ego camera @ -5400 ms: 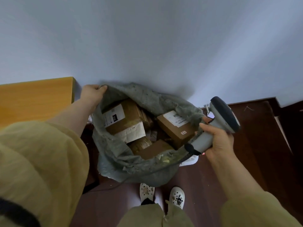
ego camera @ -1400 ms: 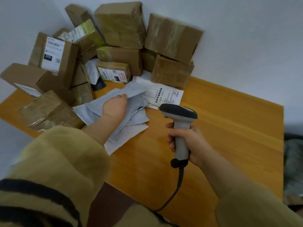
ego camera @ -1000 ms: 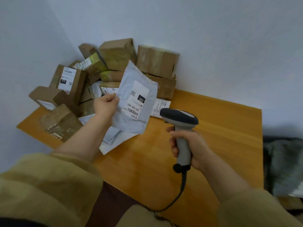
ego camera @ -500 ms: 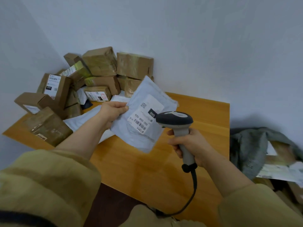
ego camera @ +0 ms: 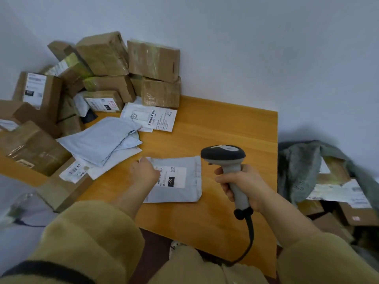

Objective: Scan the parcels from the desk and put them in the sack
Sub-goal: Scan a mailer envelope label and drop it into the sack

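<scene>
A grey poly mailer [ego camera: 184, 192] with a white label marked 060 lies flat, label up, on the wooden desk [ego camera: 225, 124]. My left hand [ego camera: 143, 172] grips its upper left corner. My right hand [ego camera: 244, 185] is closed around the handle of a grey and black barcode scanner [ego camera: 223, 155]. The scanner's head hovers just right of the mailer, and its cable hangs down toward me. The grey sack [ego camera: 297, 171] stands open on the floor past the desk's right edge, with cardboard parcels showing inside.
Brown cardboard boxes [ego camera: 106, 56] are stacked in the far left corner against the wall. More grey mailers [ego camera: 98, 140] and a white printed envelope [ego camera: 151, 117] lie in front of them. A small box [ego camera: 59, 189] overhangs the desk's near left edge.
My left hand lifted the grey mailer off the pile, held it up in front of the scanner, then brought it down flat onto the desk. The scanner stayed in my right hand.
</scene>
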The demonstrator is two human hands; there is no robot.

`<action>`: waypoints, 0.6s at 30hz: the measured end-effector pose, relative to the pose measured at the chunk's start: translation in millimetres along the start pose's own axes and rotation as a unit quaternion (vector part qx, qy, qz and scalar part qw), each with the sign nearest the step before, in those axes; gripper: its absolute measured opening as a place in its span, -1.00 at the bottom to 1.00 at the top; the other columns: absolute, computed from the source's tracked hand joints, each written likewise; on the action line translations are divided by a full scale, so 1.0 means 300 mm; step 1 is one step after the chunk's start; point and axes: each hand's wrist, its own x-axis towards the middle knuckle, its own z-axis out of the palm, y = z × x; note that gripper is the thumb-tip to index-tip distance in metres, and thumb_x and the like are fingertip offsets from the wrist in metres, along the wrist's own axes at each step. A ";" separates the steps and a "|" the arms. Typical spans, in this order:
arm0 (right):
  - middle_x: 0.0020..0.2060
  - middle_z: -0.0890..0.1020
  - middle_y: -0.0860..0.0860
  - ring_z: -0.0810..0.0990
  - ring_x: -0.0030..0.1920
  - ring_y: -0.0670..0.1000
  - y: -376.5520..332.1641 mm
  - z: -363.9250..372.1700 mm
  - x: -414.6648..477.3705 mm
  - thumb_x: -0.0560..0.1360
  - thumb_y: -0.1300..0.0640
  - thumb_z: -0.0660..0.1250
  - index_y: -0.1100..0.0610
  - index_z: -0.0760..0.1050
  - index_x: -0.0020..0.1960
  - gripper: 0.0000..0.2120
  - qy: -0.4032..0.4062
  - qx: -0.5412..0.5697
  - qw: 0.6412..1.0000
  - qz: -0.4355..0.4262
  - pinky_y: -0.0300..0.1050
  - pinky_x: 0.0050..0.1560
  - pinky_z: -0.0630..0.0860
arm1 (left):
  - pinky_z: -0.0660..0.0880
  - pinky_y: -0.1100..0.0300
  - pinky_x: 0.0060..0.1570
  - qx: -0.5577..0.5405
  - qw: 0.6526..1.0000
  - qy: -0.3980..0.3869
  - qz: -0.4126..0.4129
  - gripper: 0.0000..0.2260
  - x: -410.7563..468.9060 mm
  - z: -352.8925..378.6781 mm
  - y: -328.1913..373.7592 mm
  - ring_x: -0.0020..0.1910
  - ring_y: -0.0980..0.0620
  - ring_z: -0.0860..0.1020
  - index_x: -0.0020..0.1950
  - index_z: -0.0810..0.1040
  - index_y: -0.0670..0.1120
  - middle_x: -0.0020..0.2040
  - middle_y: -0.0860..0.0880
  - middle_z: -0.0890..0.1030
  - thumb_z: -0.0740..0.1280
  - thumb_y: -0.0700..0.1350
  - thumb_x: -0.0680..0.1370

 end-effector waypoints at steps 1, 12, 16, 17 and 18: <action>-0.48 0.50 0.09 0.41 -0.53 0.03 0.003 0.009 0.006 0.44 0.31 0.40 0.27 0.54 -0.01 -0.86 0.001 -0.001 1.000 0.001 -0.15 -0.50 0.38 | 0.44 0.07 0.03 -0.034 0.997 -0.034 -0.061 -0.45 0.004 0.034 -0.040 0.21 -0.17 0.44 0.29 0.39 -0.23 0.24 -0.22 0.46 0.46 0.01 0.42; -0.48 0.52 0.07 0.44 -0.52 0.00 -0.004 0.122 0.061 0.43 0.30 0.40 0.27 0.53 0.03 -0.82 -0.020 -0.051 0.998 0.005 -0.16 -0.47 0.40 | 0.40 0.16 -0.05 -0.077 0.985 -0.089 -0.125 -0.48 0.041 0.127 -0.099 0.20 -0.12 0.51 0.28 0.43 -0.19 0.19 -0.16 0.51 0.47 0.02 0.43; -0.44 0.53 0.09 0.46 -0.49 0.03 -0.010 0.120 0.046 0.46 0.26 0.40 0.26 0.53 0.05 -0.82 -0.034 -0.066 0.997 -0.015 -0.13 -0.43 0.43 | 0.44 0.07 -0.03 -0.203 0.971 -0.070 -0.101 -0.68 0.057 0.049 -0.065 0.16 -0.20 0.52 0.21 0.50 -0.29 0.15 -0.23 0.55 0.39 -0.21 0.50; -0.43 0.54 0.10 0.47 -0.48 0.04 -0.012 0.118 0.038 0.47 0.24 0.41 0.25 0.52 0.05 -0.82 -0.040 -0.069 0.997 -0.023 -0.11 -0.42 0.44 | 0.45 0.06 -0.05 -0.227 0.968 -0.063 -0.086 -0.68 0.064 0.014 -0.061 0.13 -0.21 0.53 0.21 0.51 -0.29 0.14 -0.24 0.56 0.40 -0.20 0.50; -0.43 0.55 0.10 0.49 -0.47 0.05 -0.014 0.116 0.028 0.48 0.22 0.41 0.24 0.52 0.05 -0.82 -0.044 -0.071 0.996 -0.032 -0.11 -0.41 0.45 | 0.45 0.06 -0.08 -0.253 0.964 -0.055 -0.067 -0.71 0.074 -0.024 -0.050 0.09 -0.19 0.54 0.17 0.53 -0.27 0.11 -0.23 0.57 0.41 -0.18 0.50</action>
